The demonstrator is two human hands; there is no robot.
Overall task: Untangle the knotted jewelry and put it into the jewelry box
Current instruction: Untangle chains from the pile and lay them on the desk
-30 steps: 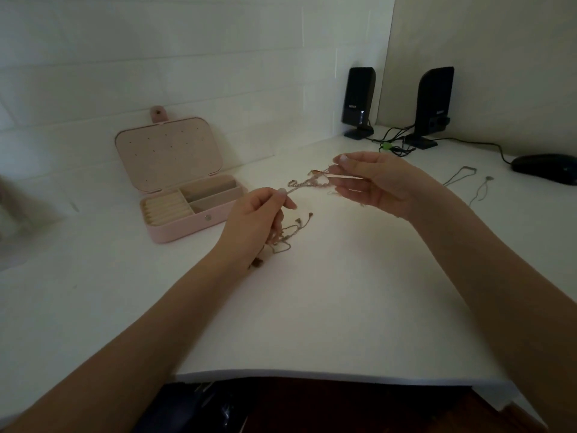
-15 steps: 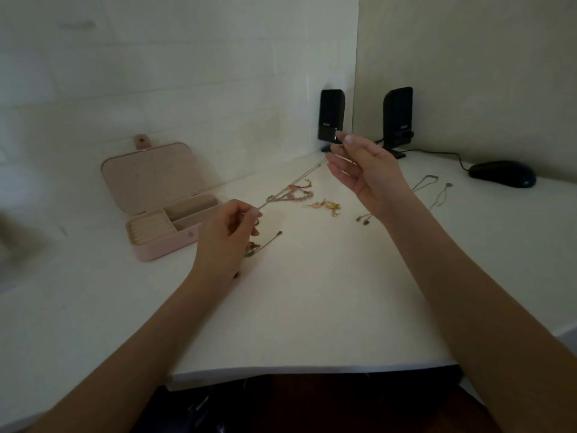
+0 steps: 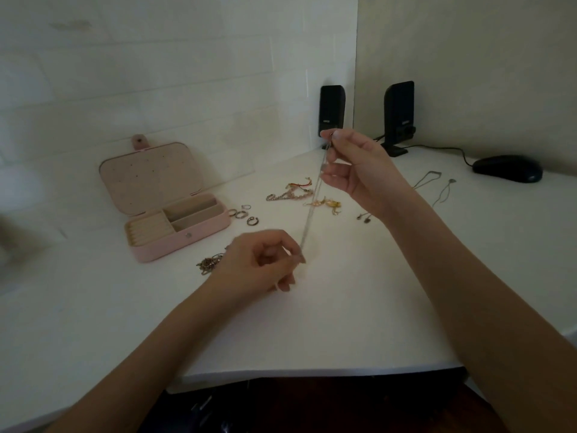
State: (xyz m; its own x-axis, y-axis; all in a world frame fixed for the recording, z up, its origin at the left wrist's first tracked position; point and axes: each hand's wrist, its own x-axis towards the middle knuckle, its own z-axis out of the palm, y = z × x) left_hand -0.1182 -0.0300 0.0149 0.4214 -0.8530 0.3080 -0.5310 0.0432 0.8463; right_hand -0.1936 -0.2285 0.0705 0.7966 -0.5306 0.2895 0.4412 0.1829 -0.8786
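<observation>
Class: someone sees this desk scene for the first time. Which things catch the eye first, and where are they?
A thin chain pulled taut between the raised right hand and the lower left hand, mid-desk. Left of it sits an open pink jewelry box; two black speakers stand in the far corner.

Both forearms are bare to the frame's edge, with no sleeves showing. The left hand [image 3: 259,264] and right hand [image 3: 359,170] have longish, pale fingernails.
</observation>
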